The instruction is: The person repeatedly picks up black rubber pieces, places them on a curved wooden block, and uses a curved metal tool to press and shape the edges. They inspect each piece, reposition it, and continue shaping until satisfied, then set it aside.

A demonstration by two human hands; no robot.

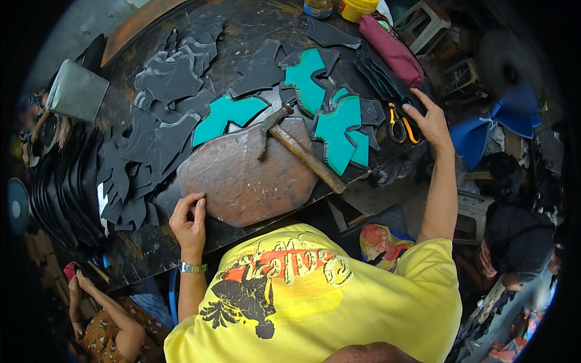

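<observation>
My left hand [189, 219] is at the near left edge of a worn, brown-red slab [242, 181], its fingers curled and thumb and forefinger close together; whatever may be between them is too small to make out. Across the slab lies a hammer [307, 157] with a wooden handle. My right hand [432, 123] rests at the table's right edge, thumb and forefinger spread and nothing in them. Beside it are scissors [399, 126] with orange-and-black handles and a stack of dark green pieces [375, 75]. Teal cut pieces with black edges [339, 130] lie beyond and right of the slab.
Black cut pieces [163, 78] lie in heaps over the table's left and far side. A maroon pouch [393, 51], a yellow tub [357, 8] and a jar [318, 7] stand along the far right. A metal tin [77, 91] is at left. Another person's arm [118, 314] shows at lower left.
</observation>
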